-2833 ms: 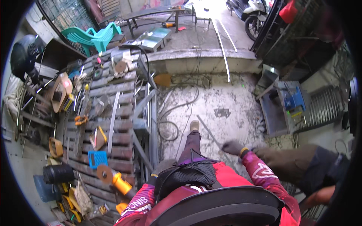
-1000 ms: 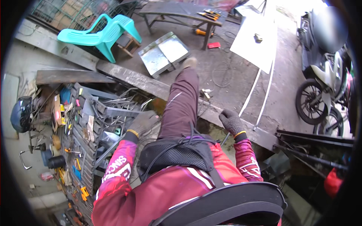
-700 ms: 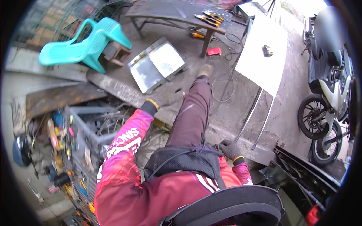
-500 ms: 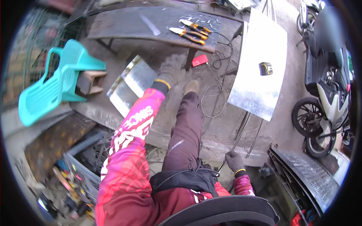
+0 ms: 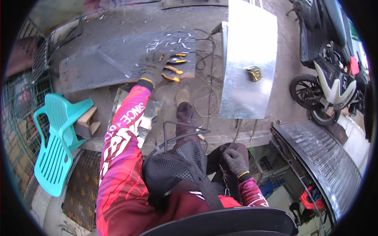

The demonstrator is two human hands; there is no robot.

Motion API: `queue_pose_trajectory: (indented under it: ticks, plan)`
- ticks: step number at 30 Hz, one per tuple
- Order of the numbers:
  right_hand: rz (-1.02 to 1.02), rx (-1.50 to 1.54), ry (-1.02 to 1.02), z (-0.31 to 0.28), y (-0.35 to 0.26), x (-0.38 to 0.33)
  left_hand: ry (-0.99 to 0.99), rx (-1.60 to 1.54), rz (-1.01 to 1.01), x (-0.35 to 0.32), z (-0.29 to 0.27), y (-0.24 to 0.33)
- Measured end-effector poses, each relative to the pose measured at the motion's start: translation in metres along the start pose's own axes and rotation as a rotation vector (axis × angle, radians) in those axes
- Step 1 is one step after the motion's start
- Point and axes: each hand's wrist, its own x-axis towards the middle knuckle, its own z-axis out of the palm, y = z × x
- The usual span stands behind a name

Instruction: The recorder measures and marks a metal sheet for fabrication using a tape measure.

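My left hand, in a grey glove with a yellow band, reaches over a low dark bench. Its fingers look stretched and apart, covering the jaws of two hand tools that look like snips, with orange-and-black handles poking out to the right. Whether the fingers touch them is hard to see. My right hand, gloved the same way, lies curled on my right thigh beside a small hanging clip; the inside of its grip is hidden. Small metal offcuts and a flat strip lie on the bench.
A large shiny metal sheet stands to the right, bearing a yellow-and-black tape measure. Bent sheet metal lies under my left arm. A cable loops across the floor. A turquoise chair is left, a motorcycle right.
My left hand has moved forward from above the bent sheet metal to the tools on the bench. My right hand has shifted from beside a metal rod onto my thigh. The view has turned.
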Motion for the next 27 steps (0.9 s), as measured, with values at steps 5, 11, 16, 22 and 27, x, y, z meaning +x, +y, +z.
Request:
queue_pose_trajectory:
  ticks: [5, 11, 16, 22, 27]
  plan:
    - [-0.034, 0.149, 0.041, -0.033, -0.028, -0.007, -0.279, -0.090, -0.137, 0.009, -0.019, 0.012]
    - [-0.103, -0.185, -0.027, -0.055, -0.002, 0.037, -0.196, -0.021, -0.272, -0.001, -0.010, 0.035]
    - [-0.100, -0.186, -0.073, -0.100, 0.031, 0.085, -0.017, -0.360, -0.632, -0.043, 0.010, 0.068]
    - [0.053, -0.389, -0.170, -0.144, 0.025, 0.107, 0.120, -0.975, -1.076, -0.187, 0.039, 0.134]
    - [-0.138, -0.505, -0.159, -0.149, 0.024, 0.144, -0.028, -0.905, -1.029, -0.318, 0.150, 0.149]
